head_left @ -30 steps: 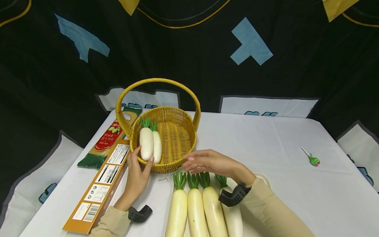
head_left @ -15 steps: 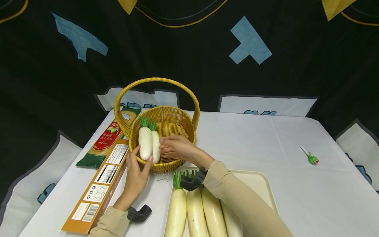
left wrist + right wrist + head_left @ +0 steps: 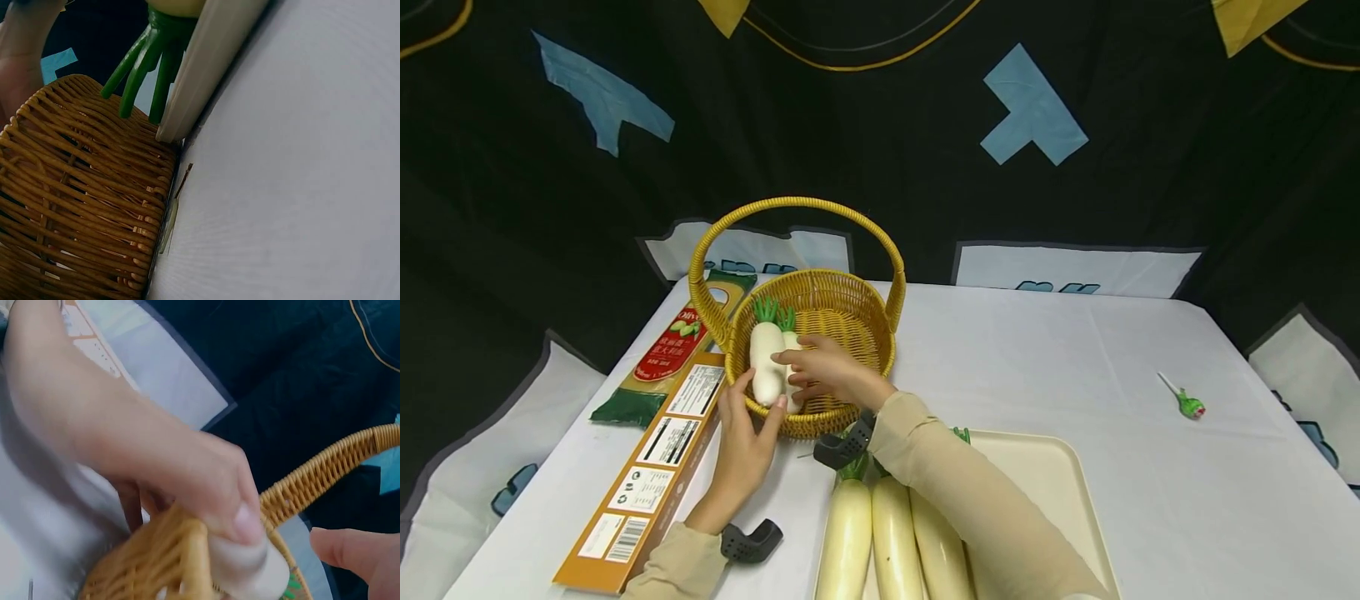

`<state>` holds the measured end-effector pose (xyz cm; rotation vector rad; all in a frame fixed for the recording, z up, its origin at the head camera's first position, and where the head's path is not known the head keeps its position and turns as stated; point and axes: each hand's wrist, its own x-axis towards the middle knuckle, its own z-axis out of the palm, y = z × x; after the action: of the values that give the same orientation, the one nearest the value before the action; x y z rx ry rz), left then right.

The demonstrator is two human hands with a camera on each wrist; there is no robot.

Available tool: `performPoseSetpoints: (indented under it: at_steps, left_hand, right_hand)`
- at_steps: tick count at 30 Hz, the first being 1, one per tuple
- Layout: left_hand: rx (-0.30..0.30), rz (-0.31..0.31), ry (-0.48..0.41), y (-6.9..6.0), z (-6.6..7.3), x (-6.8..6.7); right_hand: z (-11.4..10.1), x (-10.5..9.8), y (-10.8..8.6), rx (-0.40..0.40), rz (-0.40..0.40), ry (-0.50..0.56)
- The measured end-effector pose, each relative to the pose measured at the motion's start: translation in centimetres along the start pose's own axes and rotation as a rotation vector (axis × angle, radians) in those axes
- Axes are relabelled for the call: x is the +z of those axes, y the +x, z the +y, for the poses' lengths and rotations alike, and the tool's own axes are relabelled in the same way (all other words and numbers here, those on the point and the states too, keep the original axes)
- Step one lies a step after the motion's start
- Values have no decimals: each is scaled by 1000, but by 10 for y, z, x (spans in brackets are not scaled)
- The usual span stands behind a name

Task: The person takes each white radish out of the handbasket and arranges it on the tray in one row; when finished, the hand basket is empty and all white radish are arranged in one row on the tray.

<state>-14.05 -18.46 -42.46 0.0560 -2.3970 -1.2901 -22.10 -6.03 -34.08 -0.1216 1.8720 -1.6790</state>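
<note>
A yellow wicker basket [image 3: 808, 427] with a tall hoop handle stands left of the middle in the head view. Inside it, two small white radishes with green tops lie side by side, the left radish [image 3: 765, 358] and the right radish [image 3: 789, 340]. My left hand [image 3: 745, 446] grips the basket's front-left rim, its thumb over the edge against a radish in the right wrist view. Reaching over the basket, my right hand [image 3: 831, 371] has its fingers extended across the right radish, which they partly hide. Woven basket side [image 3: 75, 200] fills much of the left wrist view.
Several long pale radishes [image 3: 847, 542] lie on a cream tray [image 3: 1067, 475] in front, partly under the right sleeve. An orange box [image 3: 647, 483] and a pasta packet [image 3: 666, 358] lie left of the basket. A lollipop [image 3: 1191, 405] lies far right.
My right hand has moved left from beyond the basket's front-right rim to over the small radishes inside. The left hand has stayed on the rim.
</note>
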Motion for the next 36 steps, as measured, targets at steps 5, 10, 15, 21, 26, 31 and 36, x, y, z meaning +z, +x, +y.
performPoseSetpoints:
  at_steps: [5,10,15,21,26,31,36]
  left_hand:
    - [14,2,-1,0,1,-2]
    - [27,-5,1,0,-1,-2]
    - [25,4,5,0,-2,-2]
    - [1,6,-4,0,-3,-1]
    - [-1,1,-4,0,-3,0]
    - [6,-3,-1,1,-2,0]
    - [1,-10,7,0,-1,-1]
  right_hand:
    - [-5,17,0,50,51,5]
    - [-8,33,0,52,89,9]
    - [-5,43,0,30,130,50]
    - [1,42,2,-7,197,53]
    - [6,35,3,-46,221,-1]
    - [5,29,4,-28,194,14]
    - [4,21,3,-3,114,51]
